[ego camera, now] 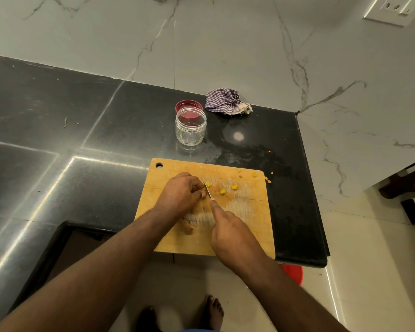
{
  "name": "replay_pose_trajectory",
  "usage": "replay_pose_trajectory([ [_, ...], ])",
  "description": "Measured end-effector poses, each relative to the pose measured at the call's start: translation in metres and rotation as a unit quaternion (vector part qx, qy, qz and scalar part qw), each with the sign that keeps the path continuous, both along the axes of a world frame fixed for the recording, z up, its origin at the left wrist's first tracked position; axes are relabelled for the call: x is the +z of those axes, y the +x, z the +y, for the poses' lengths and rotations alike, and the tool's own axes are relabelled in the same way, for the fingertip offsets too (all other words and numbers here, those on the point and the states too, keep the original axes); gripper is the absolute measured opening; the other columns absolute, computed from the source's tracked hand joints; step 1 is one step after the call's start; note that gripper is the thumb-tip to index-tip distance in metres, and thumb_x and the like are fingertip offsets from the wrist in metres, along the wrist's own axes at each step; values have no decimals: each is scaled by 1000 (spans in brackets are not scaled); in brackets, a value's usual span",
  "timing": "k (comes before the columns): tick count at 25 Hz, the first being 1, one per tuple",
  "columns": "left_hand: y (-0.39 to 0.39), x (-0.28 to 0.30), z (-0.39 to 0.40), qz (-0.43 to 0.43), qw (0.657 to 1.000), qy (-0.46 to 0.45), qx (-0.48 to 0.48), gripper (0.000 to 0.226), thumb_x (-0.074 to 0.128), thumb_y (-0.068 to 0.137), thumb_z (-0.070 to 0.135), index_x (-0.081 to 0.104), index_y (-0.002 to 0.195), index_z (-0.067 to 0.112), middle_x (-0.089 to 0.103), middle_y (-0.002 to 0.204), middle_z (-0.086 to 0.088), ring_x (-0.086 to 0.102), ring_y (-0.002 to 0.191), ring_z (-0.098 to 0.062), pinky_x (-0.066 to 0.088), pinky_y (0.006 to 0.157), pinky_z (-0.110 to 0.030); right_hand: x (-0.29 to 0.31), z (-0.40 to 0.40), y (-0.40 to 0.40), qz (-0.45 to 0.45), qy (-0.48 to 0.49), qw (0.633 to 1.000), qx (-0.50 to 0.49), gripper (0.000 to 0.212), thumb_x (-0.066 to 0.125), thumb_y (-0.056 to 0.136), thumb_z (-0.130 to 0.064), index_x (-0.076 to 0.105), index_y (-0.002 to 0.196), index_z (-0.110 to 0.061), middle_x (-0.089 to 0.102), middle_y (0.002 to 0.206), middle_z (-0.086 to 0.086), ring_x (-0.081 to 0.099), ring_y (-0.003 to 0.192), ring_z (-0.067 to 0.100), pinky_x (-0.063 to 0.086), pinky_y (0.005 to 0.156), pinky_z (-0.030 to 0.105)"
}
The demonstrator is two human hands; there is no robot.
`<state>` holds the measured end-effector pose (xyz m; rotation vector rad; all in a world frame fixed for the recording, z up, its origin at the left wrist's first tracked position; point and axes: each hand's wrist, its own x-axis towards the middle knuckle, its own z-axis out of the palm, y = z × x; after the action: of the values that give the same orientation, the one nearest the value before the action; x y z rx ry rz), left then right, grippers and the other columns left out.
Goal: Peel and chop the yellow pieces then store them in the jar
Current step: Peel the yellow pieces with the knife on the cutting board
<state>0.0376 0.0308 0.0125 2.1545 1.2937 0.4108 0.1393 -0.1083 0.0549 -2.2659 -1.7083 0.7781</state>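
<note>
Nearest, the right hand grips a knife, fingers curled round the hidden handle and forefinger laid straight along the blade's back. Beyond it the left hand, fingers curled, pinches something small against the board at the blade; what it holds cannot be told. Yellow pieces lie loose on the board right of the blade, one more near its far right corner. A heap of peelings lies under the left wrist. Farther off on the counter stands the open jar, its red lid just behind, then a checked cloth.
</note>
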Motion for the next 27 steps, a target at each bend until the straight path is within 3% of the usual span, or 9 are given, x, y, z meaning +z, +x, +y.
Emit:
replay_pose_trajectory([
  [6,1,2,-1,-4,1000,1,13,22,74,86,27,76,107,21,65,101,4,59,90,-12,50,78,-28,-7,-3,-1,8,-1,1000,-10,63,30,101,-17,5,157,-30,53,118,4,53,95,18,45,79,32],
  [10,1,3,-1,-4,1000,-7,20,23,74,86,29,76,108,22,62,99,7,57,90,-10,46,75,-24,-9,-36,-5,29,14,999,-20,62,32,102,-20,5,156,-32,51,126,0,51,100,16,46,85,32],
  [17,-3,1,-5,4,1000,-10,8,33,69,92,26,69,124,20,64,115,3,58,104,-13,45,86,-24,-1,-29,11,59,68,994,-58,57,37,103,-24,17,155,-31,54,118,-3,50,97,9,42,80,25],
  [21,-3,0,-5,-4,1000,-11,19,25,71,89,24,72,114,22,59,100,9,56,94,-11,40,75,-22,-2,-20,4,39,61,997,-26,57,36,103,-22,16,156,-29,55,115,-1,50,94,12,44,79,27],
  [27,-2,-1,-4,-7,1000,-3,20,24,71,89,23,73,113,21,63,104,5,54,91,-9,41,75,-21,-6,-13,-1,4,34,999,-8,59,32,102,-20,11,156,-29,54,116,3,54,95,18,47,81,33],
])
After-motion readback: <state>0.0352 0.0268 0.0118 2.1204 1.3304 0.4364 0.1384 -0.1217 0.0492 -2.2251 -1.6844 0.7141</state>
